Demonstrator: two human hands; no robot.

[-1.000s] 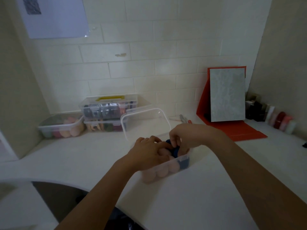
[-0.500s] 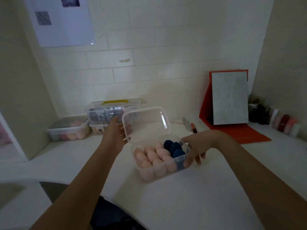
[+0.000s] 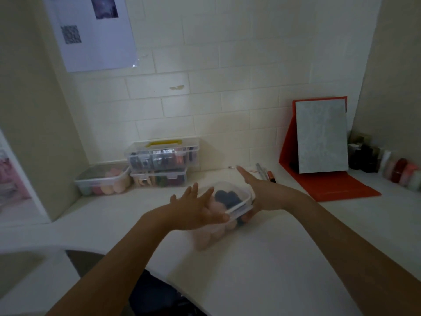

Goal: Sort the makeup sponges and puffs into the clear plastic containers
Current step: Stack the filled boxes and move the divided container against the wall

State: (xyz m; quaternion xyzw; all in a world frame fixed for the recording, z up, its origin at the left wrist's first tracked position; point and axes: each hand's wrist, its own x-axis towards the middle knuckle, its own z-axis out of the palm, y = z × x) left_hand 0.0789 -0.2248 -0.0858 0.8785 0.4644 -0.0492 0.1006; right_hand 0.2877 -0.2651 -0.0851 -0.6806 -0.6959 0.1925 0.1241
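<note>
White counter (image 3: 273, 258): clear box (image 3: 242, 207) holds pink, blue sponges (image 3: 227, 198) (back tub (image 3: 100, 183): pink).

The lidded container (image 3: 234, 197) sits mid counter (image 3: 273, 258); stacked boxes (image 3: 162, 163) and a sponge tub (image 3: 103, 180) lie far left, a mirror (image 3: 321, 136) far right.

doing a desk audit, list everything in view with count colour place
clear plastic container with lid: one, counter centre, between hands
dark blue makeup sponges: several, inside it, far end
peach makeup sponges: several, inside it, near end
clear tub of pink and peach sponges: one, back left
clear organiser boxes: two, stacked, yellow handle, by wall
red stand mirror: one, back right
small cosmetic jars: a row, mixed colours, far right
slim pens: few, by wall
white paper sheet: one, on wall
white counter: one, underneath
left hand: one, flat on lid
right hand: one, open against its right side
</note>
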